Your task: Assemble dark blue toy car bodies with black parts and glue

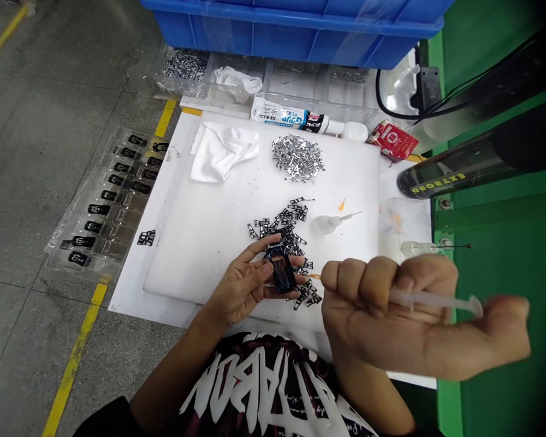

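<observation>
My left hand (243, 285) pinches a small dark blue plastic part (281, 270) between thumb and fingers, just above the near edge of the white foam pad (209, 230). My right hand (391, 315) is closed round a clear syringe (437, 300), thumb on the plunger. The syringe's orange tip (315, 277) points left and almost touches the blue part. A scatter of small black plastic pieces (286, 227) lies on the pad right behind the part.
A heap of small silver metal bits (297, 156), a white cloth (221, 152) and a small squeeze bottle (330, 223) lie on the pad. A glue tube (295, 119) and a blue bin (295, 27) sit behind. A clear tray of black parts (109, 194) is at left, a green machine frame (505, 255) at right.
</observation>
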Tool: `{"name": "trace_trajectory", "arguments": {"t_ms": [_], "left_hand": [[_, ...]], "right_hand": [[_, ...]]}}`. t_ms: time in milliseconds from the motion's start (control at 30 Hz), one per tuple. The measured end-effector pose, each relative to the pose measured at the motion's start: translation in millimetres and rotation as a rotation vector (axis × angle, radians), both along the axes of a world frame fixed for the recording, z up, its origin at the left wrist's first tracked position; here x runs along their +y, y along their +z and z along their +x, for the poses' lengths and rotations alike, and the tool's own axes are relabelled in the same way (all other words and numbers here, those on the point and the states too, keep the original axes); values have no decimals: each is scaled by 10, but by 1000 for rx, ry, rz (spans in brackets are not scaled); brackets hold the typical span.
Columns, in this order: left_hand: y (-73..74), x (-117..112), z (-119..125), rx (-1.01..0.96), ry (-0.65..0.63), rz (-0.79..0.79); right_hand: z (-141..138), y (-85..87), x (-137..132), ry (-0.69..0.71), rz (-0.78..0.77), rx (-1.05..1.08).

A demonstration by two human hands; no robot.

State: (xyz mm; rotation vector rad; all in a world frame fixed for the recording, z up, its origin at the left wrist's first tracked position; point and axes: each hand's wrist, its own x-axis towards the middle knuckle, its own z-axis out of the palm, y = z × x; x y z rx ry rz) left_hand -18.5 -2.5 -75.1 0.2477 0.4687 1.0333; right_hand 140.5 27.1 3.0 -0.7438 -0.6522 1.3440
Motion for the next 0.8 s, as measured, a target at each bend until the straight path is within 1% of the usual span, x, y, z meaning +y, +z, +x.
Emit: {"name": "trace_trajectory", "arguments": {"t_ms": [67,167,267,433,800], "left_hand": [[-6,-1,-9,-12,2,4],[-12,0,-18,-24,5,-3],[-14,-3,-20,-27,6,-16],[-20,-13,-20,-12,6,-48],[-25,-2,-16,-32,20,-26]], "right_hand": [[-9,-25,62,60,-51,44],[-83,-115,134,136,-103,102],[-136,-179,143,119,-124,108],[-129,-193,116,83,-142,79],[-143,-227,103,122,-94,68]]}}
